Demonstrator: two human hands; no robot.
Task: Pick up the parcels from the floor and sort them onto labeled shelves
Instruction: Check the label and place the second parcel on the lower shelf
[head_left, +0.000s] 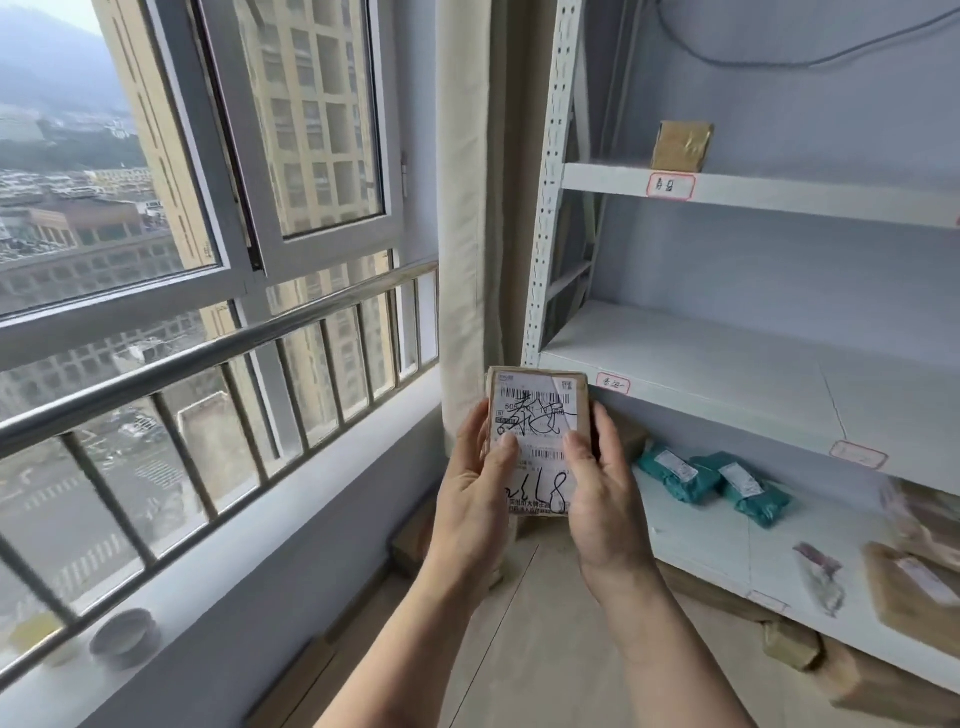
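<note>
I hold a small brown cardboard parcel (537, 415) upright in front of me, its white shipping label with handwritten marks facing me. My left hand (478, 488) grips its left edge and my right hand (597, 493) its right edge. The white metal shelf unit (727, 364) stands to the right, with red-bordered labels (670, 186) on the shelf fronts. One label (613, 384) is just right of the parcel. A brown parcel (680, 146) stands on the upper shelf. Two teal bags (717, 480) lie on the lower shelf.
More brown parcels (914, 587) and a clear bag (821, 577) lie on the lower shelf at right. Several cardboard parcels (789, 644) sit on the floor under the shelf and by the wall (415, 540). A window with a metal rail (208, 358) is at left.
</note>
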